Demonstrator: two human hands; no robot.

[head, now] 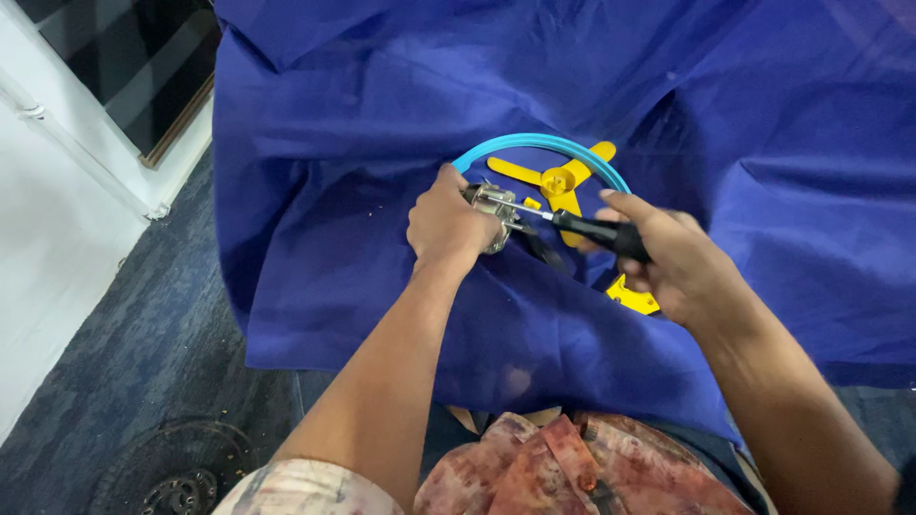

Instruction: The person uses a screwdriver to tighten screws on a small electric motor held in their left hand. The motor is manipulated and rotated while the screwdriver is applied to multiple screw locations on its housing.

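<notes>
Metal part (492,212), small and silvery, sits in my left hand (445,227), just left of centre in the view, over the blue cloth (363,286) that covers the work surface. My left fingers are wrapped tight around the part; only its upper right end shows past my thumb.

Right hand (673,259) is at about 3 o'clock from the part, closed firmly around the black handle of a screwdriver (592,229). The shaft runs toward 9 o'clock and its tip meets the metal part at the part's right side. Whether the tip is seated in a screw I cannot tell.

At 1 o'clock from the part lies a yellow propeller (558,179) with its hub up, resting on the cloth inside a light blue ring (534,143). The ring arcs from 12 o'clock over to 3 o'clock behind both hands. A second yellow piece (632,298) shows at 4 o'clock, touching the underside of my right hand and partly hidden by it.

Cloth is creased and hangs over the near edge. Dark carpet (124,362) lies at 8 o'clock.
</notes>
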